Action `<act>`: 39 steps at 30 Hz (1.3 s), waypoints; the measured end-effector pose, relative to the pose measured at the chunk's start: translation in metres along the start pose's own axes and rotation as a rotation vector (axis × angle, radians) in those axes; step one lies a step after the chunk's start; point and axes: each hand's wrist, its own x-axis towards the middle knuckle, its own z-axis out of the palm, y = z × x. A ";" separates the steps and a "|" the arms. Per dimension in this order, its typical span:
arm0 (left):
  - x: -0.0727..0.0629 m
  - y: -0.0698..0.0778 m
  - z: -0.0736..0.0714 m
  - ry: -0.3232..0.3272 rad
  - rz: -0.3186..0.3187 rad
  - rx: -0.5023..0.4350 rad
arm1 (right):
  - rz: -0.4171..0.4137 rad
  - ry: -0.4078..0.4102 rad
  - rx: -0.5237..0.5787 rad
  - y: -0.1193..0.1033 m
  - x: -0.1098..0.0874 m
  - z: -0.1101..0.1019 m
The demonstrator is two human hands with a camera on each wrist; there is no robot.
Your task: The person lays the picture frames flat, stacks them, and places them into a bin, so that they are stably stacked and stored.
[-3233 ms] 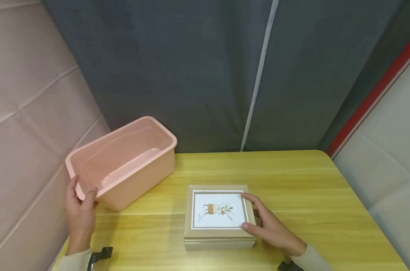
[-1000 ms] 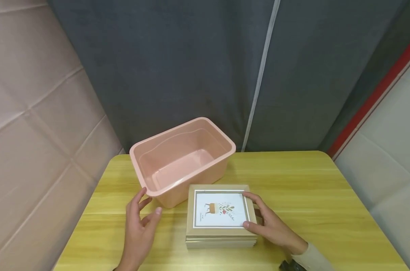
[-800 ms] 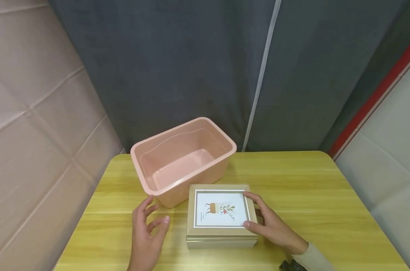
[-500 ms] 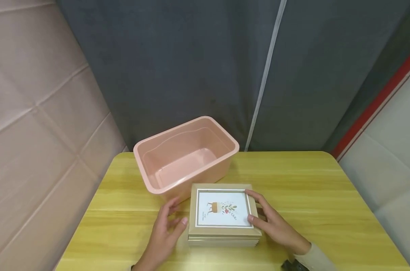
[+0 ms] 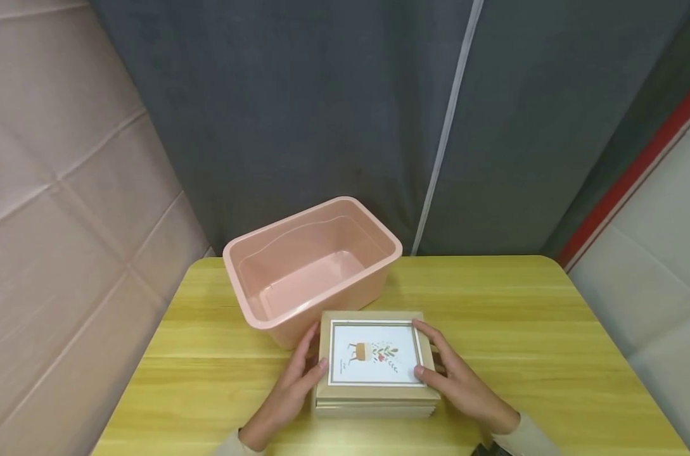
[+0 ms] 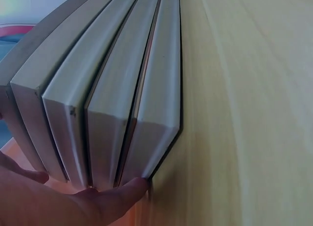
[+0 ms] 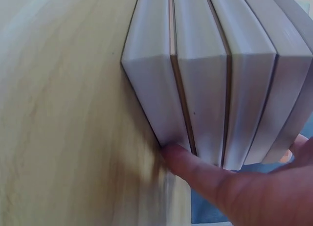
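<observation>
A stack of several picture frames (image 5: 376, 409) in light beige lies flat near the table's front edge. The top frame holds a white print of a potted plant. My left hand (image 5: 290, 386) holds the stack's left side, thumb at the top frame's border. On the opposite side, my right hand (image 5: 464, 389) grips the stack, thumb and index fingertip on the top frame's right border. In the left wrist view, a finger of the left hand (image 6: 63, 199) reaches the lowest frame. The right wrist view likewise shows a right-hand finger (image 7: 195, 172) against the lowest frame.
A pink plastic tub (image 5: 362, 295) with nothing in it stands just behind and left of the stack, set at an angle. The yellow wood-grain table (image 5: 493, 304) has a dark grey curtain (image 5: 299, 114) behind it. Pale quilted panels (image 5: 54, 266) stand at the left.
The tub has shifted right, nearer to the stack. My left hand has let go of its rim and come to the stack's left side. The right hand stays on the stack.
</observation>
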 end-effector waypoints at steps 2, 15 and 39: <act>0.000 -0.001 0.001 0.004 0.011 -0.004 | -0.014 0.027 -0.010 0.000 -0.001 0.001; -0.013 -0.004 -0.005 -0.074 0.228 0.161 | -0.169 0.087 0.025 0.007 -0.010 0.009; -0.022 0.038 0.012 -0.010 -0.032 0.099 | -0.152 0.053 0.049 -0.024 -0.013 -0.004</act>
